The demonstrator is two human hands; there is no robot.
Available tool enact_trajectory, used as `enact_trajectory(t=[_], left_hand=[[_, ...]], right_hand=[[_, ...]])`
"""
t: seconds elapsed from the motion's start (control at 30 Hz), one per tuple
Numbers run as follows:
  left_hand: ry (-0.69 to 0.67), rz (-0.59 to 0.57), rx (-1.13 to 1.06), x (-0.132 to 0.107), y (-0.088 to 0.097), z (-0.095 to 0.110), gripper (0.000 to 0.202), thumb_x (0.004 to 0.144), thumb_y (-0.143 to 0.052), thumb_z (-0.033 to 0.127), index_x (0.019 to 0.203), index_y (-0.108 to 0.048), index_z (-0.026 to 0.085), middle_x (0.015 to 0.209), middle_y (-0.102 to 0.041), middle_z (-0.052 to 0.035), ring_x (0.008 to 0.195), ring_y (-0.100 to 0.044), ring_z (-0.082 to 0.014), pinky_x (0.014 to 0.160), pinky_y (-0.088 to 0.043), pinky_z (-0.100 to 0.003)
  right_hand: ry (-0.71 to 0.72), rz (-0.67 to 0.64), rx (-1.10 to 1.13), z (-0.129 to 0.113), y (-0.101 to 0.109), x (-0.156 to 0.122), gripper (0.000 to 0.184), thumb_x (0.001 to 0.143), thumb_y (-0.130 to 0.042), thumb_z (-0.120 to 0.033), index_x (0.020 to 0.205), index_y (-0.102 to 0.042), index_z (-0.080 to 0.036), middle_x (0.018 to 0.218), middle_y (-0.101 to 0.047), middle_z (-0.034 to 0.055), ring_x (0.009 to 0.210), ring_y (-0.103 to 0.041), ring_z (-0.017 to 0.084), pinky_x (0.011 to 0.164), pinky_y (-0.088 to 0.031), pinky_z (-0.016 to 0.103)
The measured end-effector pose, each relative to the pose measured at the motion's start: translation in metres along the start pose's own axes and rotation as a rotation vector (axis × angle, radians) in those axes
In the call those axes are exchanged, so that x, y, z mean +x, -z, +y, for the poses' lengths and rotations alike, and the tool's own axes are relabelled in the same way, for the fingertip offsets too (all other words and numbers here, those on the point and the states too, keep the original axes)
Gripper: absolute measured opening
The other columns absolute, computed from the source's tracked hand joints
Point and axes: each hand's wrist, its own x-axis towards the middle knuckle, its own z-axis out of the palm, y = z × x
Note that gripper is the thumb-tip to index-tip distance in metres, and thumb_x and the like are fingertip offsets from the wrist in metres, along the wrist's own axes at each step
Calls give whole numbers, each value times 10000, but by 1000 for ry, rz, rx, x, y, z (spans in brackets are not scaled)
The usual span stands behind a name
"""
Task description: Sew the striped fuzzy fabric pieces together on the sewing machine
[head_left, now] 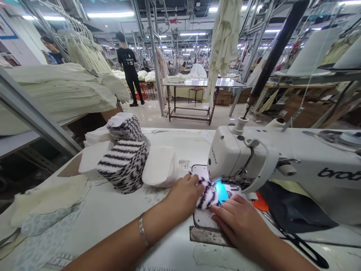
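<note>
A small fluffy fabric piece (207, 195) with black and white stripes lies on the metal plate of a white sewing machine (225, 150), its right edge by the needle area under a bright light. My left hand (184, 194) is closed over the left side of the piece, fingers bent onto it. At the near right edge, my right hand (241, 222) has its fingers together, gripping the fabric's corner; the thumb side is partly hidden. Left of my hands stand a stack of striped fabric pieces (124, 165) and a stack of white fabric pieces (159, 165).
Pale cloth scraps (47, 207) lie at the table's left. Black-handled scissors (307, 250), dark cloth (299, 210) and an orange item (261, 202) sit beneath the machine arm. Large thread cones (313, 49) stand at right. A person (128, 67) stands beyond the table.
</note>
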Motion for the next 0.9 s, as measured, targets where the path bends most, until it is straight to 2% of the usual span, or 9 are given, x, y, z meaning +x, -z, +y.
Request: enact_trajectory(t=[0.13, 0.23, 0.37, 0.47, 0.57, 0.67, 0.77, 0.9], left_hand=[[33, -78, -2, -14, 9, 7, 207, 784, -505, 57, 930, -598, 170, 914, -571, -80, 842, -524, -239, 675, -476, -350], [49, -35, -7, -21, 6, 3, 155, 818, -510, 95, 924, -600, 164, 942, -561, -88, 865, -510, -241, 703, -460, -359], [35, 28, -71, -25, -5, -11, 118, 869, -515, 153, 946, -599, 185, 932, -546, -48, 872, -488, -201, 715, -436, -304], [15, -1, -72, -25, 0, -16, 102, 873, -525, 156, 935, -598, 190, 891, -539, -27, 851, -485, -180, 708, -424, -276], [16, -25, 23, -19, 13, -8, 70, 864, -529, 149, 865, -596, 171, 888, -544, -47, 850, -485, -205, 712, -422, -319], [-39, 61, 30, -9, 18, 9, 104, 863, -496, 124, 858, -589, 167, 927, -547, -68, 886, -474, -226, 751, -414, -362], [-126, 92, -85, 2, 9, 20, 138, 820, -504, 106, 921, -574, 168, 902, -551, -63, 858, -471, -213, 749, -418, -341], [-265, 86, -99, 8, -14, 14, 96, 853, -490, 149, 930, -548, 158, 921, -559, -61, 856, -474, -201, 760, -413, -324]], right_hand=[[-34, -3, 21, -1, 2, -3, 272, 937, -340, -179, 797, -573, -180, 617, -546, -9, 600, -479, 144, 683, -267, 297], [-44, -13, 44, -2, 1, -7, 313, 944, -342, -201, 712, -552, -191, 582, -519, -19, 565, -437, 139, 666, -253, 294], [-66, -19, 87, -4, -1, -13, 290, 953, -333, -212, 809, -584, -200, 621, -535, -18, 575, -437, 138, 663, -251, 298], [-59, -9, 104, -4, -3, -16, 242, 950, -347, -187, 901, -584, -194, 626, -536, -22, 579, -443, 135, 663, -252, 300], [-52, 1, 121, -5, -6, -19, 202, 928, -373, -143, 942, -570, -181, 623, -533, -21, 577, -441, 132, 660, -255, 300], [-56, 20, 127, -5, -9, -20, 194, 909, -386, -134, 861, -568, -180, 593, -504, -23, 555, -416, 130, 635, -251, 297], [-68, 38, 123, -6, -9, -19, 215, 910, -382, -153, 799, -563, -186, 572, -492, -25, 541, -411, 126, 630, -259, 297], [-67, 57, 99, -4, -10, -17, 235, 916, -361, -160, 788, -557, -191, 566, -505, -24, 540, -431, 125, 633, -272, 298]])
